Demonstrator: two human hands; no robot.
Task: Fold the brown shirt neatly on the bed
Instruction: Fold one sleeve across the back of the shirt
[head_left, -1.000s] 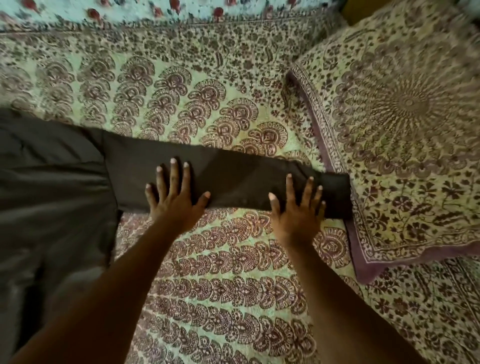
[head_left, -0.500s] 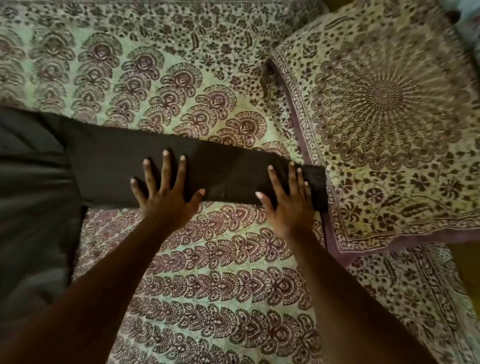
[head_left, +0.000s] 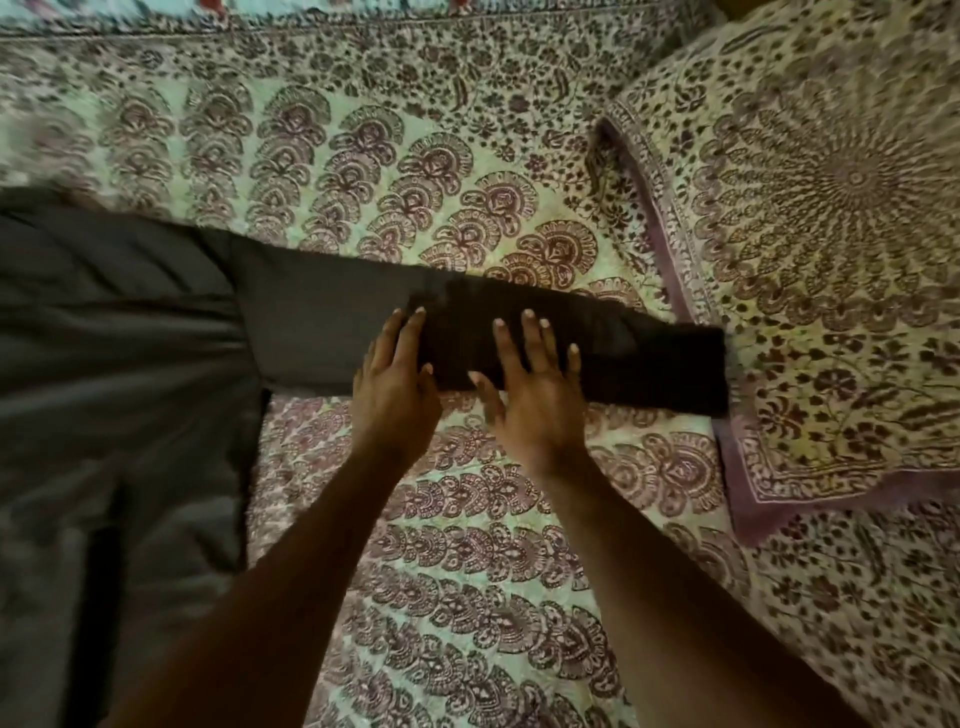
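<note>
The brown shirt (head_left: 114, 364) lies flat on the bed, its body filling the left side. One long sleeve (head_left: 649, 358) stretches right across the sheet, its cuff touching the pillow edge. My left hand (head_left: 395, 384) rests on the sleeve's near edge about midway, fingers straight and close together. My right hand (head_left: 535, 384) lies flat on the sleeve just to the right, fingers spread. The two hands sit close, almost side by side.
The bed (head_left: 467, 571) is covered by a cream sheet with a maroon paisley print. A pillow (head_left: 831, 234) in matching print lies at the right, its purple border beside the sleeve cuff.
My right hand has slid left along the sleeve, away from the cuff, and now lies close to my left hand. My left fingers have drawn together. The view shifted.
</note>
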